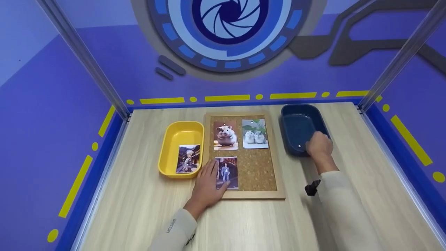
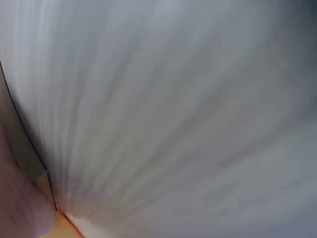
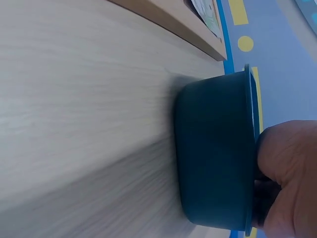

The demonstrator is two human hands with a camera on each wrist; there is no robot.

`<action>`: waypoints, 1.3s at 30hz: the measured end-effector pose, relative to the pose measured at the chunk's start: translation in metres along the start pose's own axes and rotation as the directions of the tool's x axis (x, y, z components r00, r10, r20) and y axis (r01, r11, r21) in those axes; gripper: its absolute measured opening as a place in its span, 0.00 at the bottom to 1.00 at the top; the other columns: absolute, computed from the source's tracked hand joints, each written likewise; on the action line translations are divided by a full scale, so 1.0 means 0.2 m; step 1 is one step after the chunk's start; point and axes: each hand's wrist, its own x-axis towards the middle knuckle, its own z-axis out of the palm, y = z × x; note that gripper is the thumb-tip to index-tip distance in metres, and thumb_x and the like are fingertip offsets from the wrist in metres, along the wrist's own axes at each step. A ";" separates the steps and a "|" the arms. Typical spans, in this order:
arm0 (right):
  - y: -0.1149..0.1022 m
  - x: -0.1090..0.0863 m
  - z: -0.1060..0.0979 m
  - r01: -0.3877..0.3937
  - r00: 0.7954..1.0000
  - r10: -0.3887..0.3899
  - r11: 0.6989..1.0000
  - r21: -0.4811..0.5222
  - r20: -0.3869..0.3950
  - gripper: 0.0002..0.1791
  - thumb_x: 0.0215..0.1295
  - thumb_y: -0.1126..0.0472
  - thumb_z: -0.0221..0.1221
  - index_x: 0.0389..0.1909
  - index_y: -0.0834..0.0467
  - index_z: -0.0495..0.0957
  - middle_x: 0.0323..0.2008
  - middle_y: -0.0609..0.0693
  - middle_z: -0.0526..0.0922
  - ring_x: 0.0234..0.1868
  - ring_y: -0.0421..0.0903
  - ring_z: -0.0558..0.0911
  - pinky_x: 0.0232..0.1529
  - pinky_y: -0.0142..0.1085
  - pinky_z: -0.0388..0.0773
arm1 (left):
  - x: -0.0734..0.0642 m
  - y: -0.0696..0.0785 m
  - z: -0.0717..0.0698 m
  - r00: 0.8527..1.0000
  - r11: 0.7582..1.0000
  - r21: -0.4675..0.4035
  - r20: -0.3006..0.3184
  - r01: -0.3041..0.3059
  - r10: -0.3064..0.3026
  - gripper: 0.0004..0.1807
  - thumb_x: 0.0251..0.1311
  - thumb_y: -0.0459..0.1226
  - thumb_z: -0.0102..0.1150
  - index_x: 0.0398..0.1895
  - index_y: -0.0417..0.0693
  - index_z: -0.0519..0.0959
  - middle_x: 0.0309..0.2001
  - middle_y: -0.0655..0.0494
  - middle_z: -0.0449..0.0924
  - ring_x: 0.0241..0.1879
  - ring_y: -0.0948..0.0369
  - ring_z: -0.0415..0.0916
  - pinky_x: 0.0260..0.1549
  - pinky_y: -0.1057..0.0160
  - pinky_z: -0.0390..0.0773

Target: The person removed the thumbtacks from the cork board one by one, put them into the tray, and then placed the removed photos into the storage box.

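My left hand (image 1: 208, 184) lies with extended fingers over the left edge of a photo of a standing figure (image 1: 228, 174), low on a cork board (image 1: 258, 169) with a wooden frame. In the right wrist view, my right hand (image 3: 292, 173) reaches over the rim of a dark blue tray (image 3: 215, 153). The head view shows that hand (image 1: 320, 145) at the tray's near right corner; its fingertips are hidden, so what they hold cannot be seen. Close to it, a small white piece (image 1: 299, 146) lies in the tray.
Two hamster photos, one of a single hamster (image 1: 225, 136) and one of a pair (image 1: 255, 134), are on the board's upper half. Left of the board, a yellow tray (image 1: 167, 150) holds another photo (image 1: 188, 159). Purple panels (image 1: 115, 66) enclose the wooden table (image 1: 139, 198).
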 end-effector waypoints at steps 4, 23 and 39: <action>0.01 0.00 0.00 -0.003 1.000 0.004 1.000 0.008 -0.018 0.16 0.68 0.62 0.56 0.42 0.72 0.83 0.44 0.73 0.89 0.45 0.67 0.89 0.44 0.63 0.85 | 0.01 0.00 0.00 1.000 1.000 -0.006 0.005 0.001 -0.001 0.52 0.73 0.68 0.49 0.87 0.44 0.53 0.88 0.47 0.49 0.88 0.48 0.47 0.86 0.42 0.50; -0.23 -0.18 0.04 0.336 0.865 -0.238 0.929 0.158 -0.441 0.15 0.71 0.60 0.66 0.47 0.70 0.81 0.45 0.70 0.85 0.51 0.69 0.78 0.58 0.61 0.73 | -0.01 0.00 -0.01 1.000 1.000 0.012 0.006 0.002 -0.003 0.51 0.73 0.67 0.49 0.87 0.44 0.54 0.88 0.47 0.51 0.87 0.47 0.49 0.85 0.40 0.52; -0.61 -0.61 0.43 0.447 0.888 -0.456 0.832 0.329 -0.055 0.31 0.65 0.57 0.73 0.66 0.61 0.76 0.58 0.63 0.80 0.60 0.63 0.83 0.65 0.59 0.82 | -0.01 0.00 0.00 1.000 1.000 0.011 -0.003 0.000 0.000 0.52 0.72 0.67 0.50 0.87 0.44 0.53 0.88 0.47 0.49 0.88 0.48 0.49 0.85 0.40 0.52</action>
